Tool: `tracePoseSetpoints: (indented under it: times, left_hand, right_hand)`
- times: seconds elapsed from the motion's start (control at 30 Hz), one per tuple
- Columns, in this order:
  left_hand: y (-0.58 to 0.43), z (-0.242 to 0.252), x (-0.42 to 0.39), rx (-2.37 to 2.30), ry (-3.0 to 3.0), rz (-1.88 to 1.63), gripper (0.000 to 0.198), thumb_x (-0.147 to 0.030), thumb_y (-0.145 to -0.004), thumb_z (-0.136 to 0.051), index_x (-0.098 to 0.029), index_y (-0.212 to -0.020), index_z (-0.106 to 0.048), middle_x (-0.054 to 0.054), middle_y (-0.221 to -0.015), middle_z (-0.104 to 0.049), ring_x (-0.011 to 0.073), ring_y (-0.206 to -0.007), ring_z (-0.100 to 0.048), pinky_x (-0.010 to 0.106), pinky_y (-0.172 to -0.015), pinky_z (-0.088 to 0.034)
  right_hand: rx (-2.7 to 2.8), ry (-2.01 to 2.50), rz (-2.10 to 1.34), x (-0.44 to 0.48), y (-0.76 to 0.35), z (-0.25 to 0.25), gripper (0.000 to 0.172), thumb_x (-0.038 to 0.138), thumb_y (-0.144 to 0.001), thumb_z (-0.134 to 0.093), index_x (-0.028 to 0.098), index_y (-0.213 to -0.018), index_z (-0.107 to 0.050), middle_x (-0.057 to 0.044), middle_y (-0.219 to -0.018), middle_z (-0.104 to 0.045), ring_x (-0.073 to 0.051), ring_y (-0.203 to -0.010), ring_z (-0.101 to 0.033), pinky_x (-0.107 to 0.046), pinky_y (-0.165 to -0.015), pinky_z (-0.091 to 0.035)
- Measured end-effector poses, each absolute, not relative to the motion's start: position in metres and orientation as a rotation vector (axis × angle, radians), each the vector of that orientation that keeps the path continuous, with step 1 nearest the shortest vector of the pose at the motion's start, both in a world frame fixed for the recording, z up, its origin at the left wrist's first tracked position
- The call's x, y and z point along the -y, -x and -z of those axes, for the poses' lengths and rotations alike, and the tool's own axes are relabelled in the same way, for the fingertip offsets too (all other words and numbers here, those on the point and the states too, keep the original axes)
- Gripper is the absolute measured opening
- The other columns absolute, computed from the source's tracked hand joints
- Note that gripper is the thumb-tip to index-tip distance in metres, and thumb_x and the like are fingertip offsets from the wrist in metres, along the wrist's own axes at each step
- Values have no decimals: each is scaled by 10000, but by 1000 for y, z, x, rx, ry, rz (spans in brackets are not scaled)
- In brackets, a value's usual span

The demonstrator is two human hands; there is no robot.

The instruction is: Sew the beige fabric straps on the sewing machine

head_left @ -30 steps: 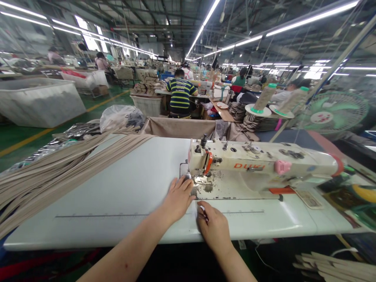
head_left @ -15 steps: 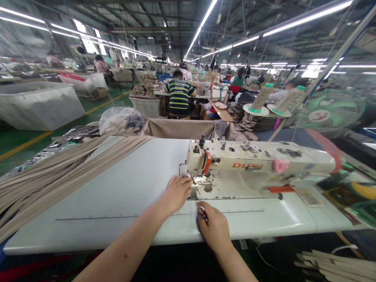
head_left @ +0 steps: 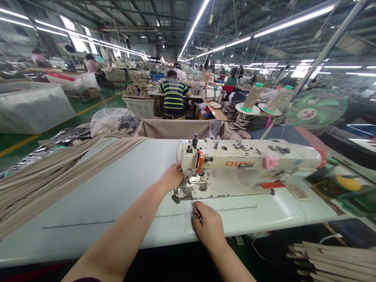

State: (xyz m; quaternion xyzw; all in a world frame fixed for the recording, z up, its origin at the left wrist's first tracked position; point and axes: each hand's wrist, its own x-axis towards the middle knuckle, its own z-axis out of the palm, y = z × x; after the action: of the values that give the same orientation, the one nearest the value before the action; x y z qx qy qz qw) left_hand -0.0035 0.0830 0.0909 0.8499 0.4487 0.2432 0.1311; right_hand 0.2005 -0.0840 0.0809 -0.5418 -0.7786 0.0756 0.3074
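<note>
My left hand [head_left: 172, 177] reaches to the needle end of the white sewing machine [head_left: 249, 156]. Its fingers are drawn together by the machine head, and the tips are partly hidden. A narrow pale band [head_left: 178, 149] curves up just above them; whether they grip it is unclear. Near the front edge of the white table [head_left: 132, 188], my right hand [head_left: 209, 226] is closed around a small thin metal tool [head_left: 196, 215], mostly covered by the fingers. The needle plate [head_left: 196, 179] lies to the right of my left hand.
Long beige fabric strips [head_left: 73, 168] cover the table's left side. Behind the table stands a fabric-lined bin [head_left: 173, 127]. Thread cones [head_left: 252, 98] and a green fan [head_left: 315, 109] are at the right. More strips [head_left: 335, 258] lie low at the right. A co-worker [head_left: 174, 94] sits ahead.
My left hand has moved from the front of the needle area up along the machine head's left side. A pale band now shows there. My right hand keeps its grip; the view has shifted slightly.
</note>
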Motion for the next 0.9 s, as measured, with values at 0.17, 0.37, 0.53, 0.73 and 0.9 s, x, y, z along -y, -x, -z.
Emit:
tracePoseSetpoints:
  times: [0.17,0.37,0.53,0.73,0.9]
  left_hand:
    - [7,-87,-81,-1319,-2464,-715,356,-241,-1007,-502,-185,-1332,-635,119,-1349,-627,263,-1296,-527,433,-1170,-405]
    - [16,-90,-79,-1348,-2442,-720,186,-253,-950,-638,-245,-1089,-761,64,-1174,-696,248,-1175,-576,438,-1151,-392]
    - [20,-93,-59,-1445,-2350,-737,88,-310,-913,-715,-249,-918,-779,35,-983,-718,238,-993,-628,417,-982,-465]
    - [12,-94,-42,-1498,-2212,-782,82,-181,-899,-707,-234,-857,-753,12,-947,-677,169,-936,-638,279,-847,-488]
    - [7,-99,-37,-1525,-2142,-791,92,-152,-884,-716,-225,-835,-739,0,-921,-654,146,-872,-629,249,-784,-476]
  right_hand:
    - [2073,1427,-183,85,-201,-79,272,107,-857,-495,198,-1066,-642,-21,-787,-662,-200,-735,-589,-302,-693,-356]
    - [2067,1419,-217,86,-201,-80,260,110,-873,-493,194,-1068,-644,-25,-813,-676,-201,-756,-593,-306,-708,-355]
    - [2071,1426,-205,85,-200,-82,255,106,-852,-503,193,-1040,-651,-25,-790,-671,-198,-729,-584,-307,-685,-346]
    - [2063,1427,-154,85,-198,-84,246,110,-843,-507,203,-1018,-653,-24,-778,-680,-203,-730,-595,-307,-684,-356]
    - [2062,1426,-158,86,-198,-85,268,95,-819,-517,205,-1024,-650,-23,-781,-691,-200,-738,-604,-298,-689,-375]
